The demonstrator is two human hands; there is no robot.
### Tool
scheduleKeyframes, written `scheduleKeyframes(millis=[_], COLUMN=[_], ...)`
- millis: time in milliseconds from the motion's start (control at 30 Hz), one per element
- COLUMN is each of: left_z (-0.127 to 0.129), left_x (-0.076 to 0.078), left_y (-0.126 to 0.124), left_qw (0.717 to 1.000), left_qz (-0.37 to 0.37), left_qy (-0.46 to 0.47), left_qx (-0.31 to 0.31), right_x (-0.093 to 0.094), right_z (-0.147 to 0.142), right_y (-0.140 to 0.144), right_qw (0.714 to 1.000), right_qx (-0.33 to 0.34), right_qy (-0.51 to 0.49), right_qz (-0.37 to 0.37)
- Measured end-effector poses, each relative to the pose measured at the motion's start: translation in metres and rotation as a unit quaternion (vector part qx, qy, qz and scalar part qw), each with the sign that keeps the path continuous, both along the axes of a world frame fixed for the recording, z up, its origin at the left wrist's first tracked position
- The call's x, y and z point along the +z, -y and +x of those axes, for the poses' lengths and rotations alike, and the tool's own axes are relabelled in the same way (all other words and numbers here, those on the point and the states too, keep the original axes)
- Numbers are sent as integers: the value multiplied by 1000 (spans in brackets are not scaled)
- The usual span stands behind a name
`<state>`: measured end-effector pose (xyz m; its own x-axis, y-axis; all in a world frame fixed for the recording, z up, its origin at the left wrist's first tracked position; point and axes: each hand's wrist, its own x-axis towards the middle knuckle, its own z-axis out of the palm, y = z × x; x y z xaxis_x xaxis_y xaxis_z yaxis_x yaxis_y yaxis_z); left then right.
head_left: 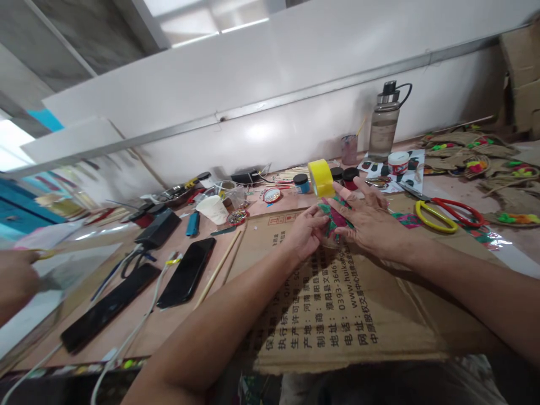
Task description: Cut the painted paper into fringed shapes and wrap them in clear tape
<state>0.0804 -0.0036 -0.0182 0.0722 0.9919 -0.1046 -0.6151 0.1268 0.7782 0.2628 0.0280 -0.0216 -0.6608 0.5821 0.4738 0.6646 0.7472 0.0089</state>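
Where the flattened cardboard (337, 292) meets its far edge, your patterned green-and-pink piece (335, 216) sits between both hands. Your left hand (306, 230) pinches its left side, fingers curled; your right hand (369, 219) rests flat against it, fingers spread.

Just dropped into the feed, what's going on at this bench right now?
A person is working over a flattened cardboard sheet on a cluttered table. Both hands are on a small piece of patterned pink and green fabric: the left hand grips its near side, the right hand lies over it with fingers spread. A yellow tape roll stands just behind, and yellow and red scissors lie to the right. Another person's hand shows at the far left edge.
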Motion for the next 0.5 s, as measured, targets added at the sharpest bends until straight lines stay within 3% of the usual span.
scheduleKeyframes(millis=[300,500], left_z=[-5,-6], left_x=[2,1], left_y=[-3,-5], left_qw=[1000,1000], left_qz=[13,2], left_qy=[2,-9], left_qx=[-2,12], right_x=[-1,7], right_z=[6,7], right_y=[8,15], right_qw=[999,996], right_qx=[34,94], right_qy=[6,-1], right_qz=[-2,-6])
